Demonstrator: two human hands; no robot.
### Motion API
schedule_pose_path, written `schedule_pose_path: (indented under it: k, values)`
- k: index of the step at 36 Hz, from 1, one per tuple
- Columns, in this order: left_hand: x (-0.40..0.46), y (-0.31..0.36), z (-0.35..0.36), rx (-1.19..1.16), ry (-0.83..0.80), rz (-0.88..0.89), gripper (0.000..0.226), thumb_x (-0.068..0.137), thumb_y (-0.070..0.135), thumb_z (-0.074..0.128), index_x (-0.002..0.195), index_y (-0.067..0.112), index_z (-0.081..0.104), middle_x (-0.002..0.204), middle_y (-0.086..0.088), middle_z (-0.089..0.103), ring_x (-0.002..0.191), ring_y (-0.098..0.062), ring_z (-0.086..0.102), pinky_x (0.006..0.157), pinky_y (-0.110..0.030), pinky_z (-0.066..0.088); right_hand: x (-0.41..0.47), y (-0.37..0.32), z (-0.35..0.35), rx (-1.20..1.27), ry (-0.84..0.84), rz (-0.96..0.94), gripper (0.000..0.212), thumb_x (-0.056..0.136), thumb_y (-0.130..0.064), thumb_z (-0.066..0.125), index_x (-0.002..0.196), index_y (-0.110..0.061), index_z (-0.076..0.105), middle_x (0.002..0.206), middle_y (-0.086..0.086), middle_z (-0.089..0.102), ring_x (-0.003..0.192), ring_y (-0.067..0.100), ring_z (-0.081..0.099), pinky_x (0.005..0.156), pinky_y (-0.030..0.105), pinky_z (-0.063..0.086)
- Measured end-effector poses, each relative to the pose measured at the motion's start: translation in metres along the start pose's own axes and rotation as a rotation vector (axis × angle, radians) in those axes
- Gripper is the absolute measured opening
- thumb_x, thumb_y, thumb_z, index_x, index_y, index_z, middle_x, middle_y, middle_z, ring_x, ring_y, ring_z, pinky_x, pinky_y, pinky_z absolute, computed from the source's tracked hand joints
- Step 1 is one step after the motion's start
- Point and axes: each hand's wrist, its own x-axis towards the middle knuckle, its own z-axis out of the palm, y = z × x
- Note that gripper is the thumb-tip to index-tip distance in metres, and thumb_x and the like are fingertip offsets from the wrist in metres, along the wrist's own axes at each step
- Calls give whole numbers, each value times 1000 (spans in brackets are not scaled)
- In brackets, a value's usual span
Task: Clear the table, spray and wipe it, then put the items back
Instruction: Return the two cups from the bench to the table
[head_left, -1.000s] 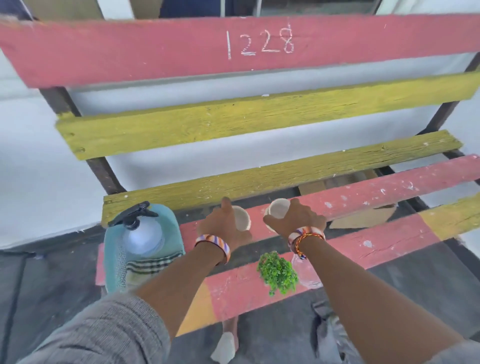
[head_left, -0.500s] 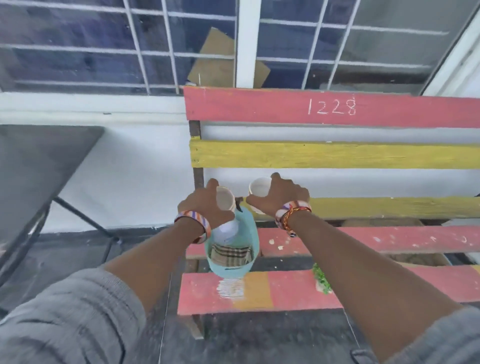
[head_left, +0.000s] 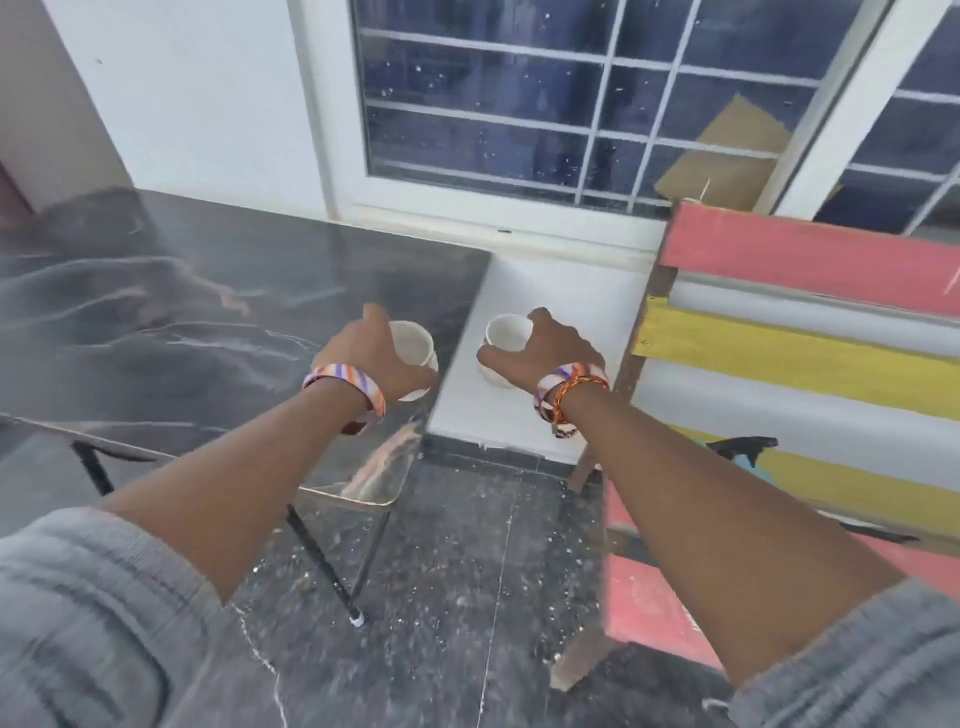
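Left hand (head_left: 371, 358): fingers curled round one white cup (head_left: 415, 349), held above the dark marble desk (head_left: 156, 312). Right hand (head_left: 545, 353): fingers gripping a second white cup (head_left: 506, 335), beyond the desk edge.

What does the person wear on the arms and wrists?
Grey knit sleeves are pushed up to the elbows. The left wrist has a wide bangle with orange, purple and white stripes. The right wrist has a similar striped bangle plus a red and yellow thread band.
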Motion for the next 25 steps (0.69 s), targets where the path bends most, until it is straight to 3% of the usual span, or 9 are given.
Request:
schedule_pose_path:
  k: [7, 12, 16, 25]
  values:
    - [43, -81, -54, -59, 67, -82, 64, 70, 39, 72, 122, 12, 45, 119, -14, 59, 105, -35, 56, 77, -32, 40, 28, -93, 36, 79, -54, -68, 71, 77, -59, 57, 134, -22, 39, 129, 4, 54, 114, 30, 55, 89, 35, 45]
    - [79, -121, -70, -107, 84, -69, 58, 70, 34, 74, 123, 21, 54, 118, -8, 61, 96, -28, 53, 79, -28, 39, 60, -140, 65, 162, -68, -93, 70, 76, -57, 60, 132, -20, 41, 129, 2, 53, 113, 29, 54, 94, 38, 47]
    - [122, -145, -82, -99, 76, -73, 59, 70, 29, 74, 125, 20, 54, 122, -8, 60, 111, -31, 55, 88, -32, 43, 92, -172, 88, 128, -21, -103, 68, 73, -60, 61, 125, -17, 49, 122, 3, 57, 108, 28, 56, 87, 35, 48]
    - [246, -212, -120, 3, 49, -88, 52, 70, 28, 72, 119, 20, 55, 117, -9, 62, 107, -32, 57, 94, -41, 49, 196, -266, 149, 46, -41, -126, 66, 72, -65, 59, 117, -17, 54, 118, 4, 62, 105, 29, 59, 82, 34, 45]
